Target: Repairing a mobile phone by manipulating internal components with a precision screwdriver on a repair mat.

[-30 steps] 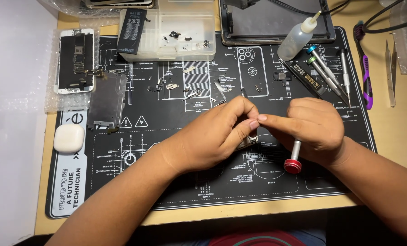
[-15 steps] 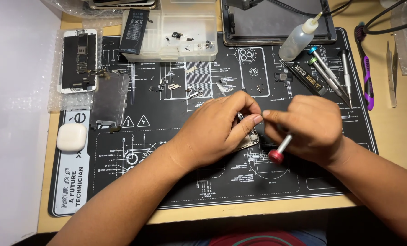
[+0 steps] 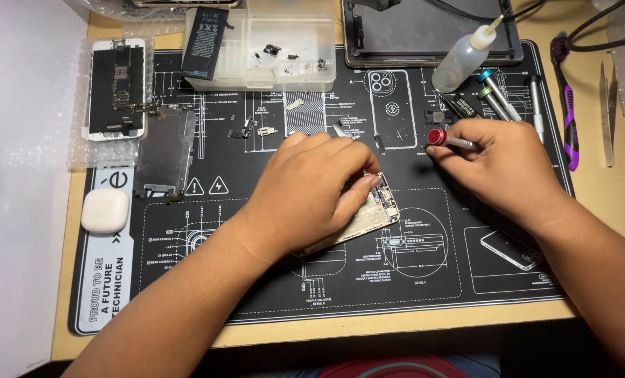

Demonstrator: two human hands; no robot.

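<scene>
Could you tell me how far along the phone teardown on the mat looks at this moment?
Done: the battery lies on the clear parts tray, with a metal shield plate and a stripped phone body set aside. In hand: the left hand presses the pale phone housing; the right hand holds a red-capped screwdriver. Left: parts remain inside that housing.

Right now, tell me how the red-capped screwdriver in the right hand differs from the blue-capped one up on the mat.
The red-capped screwdriver is gripped by the right hand; the blue-capped screwdriver lies untouched near the squeeze bottle. The red-capped one points roughly sideways with its tip hidden by the fingers; the blue-capped one lies diagonally, cap toward the bottle. Both are slim metal drivers over the black mat.
</scene>
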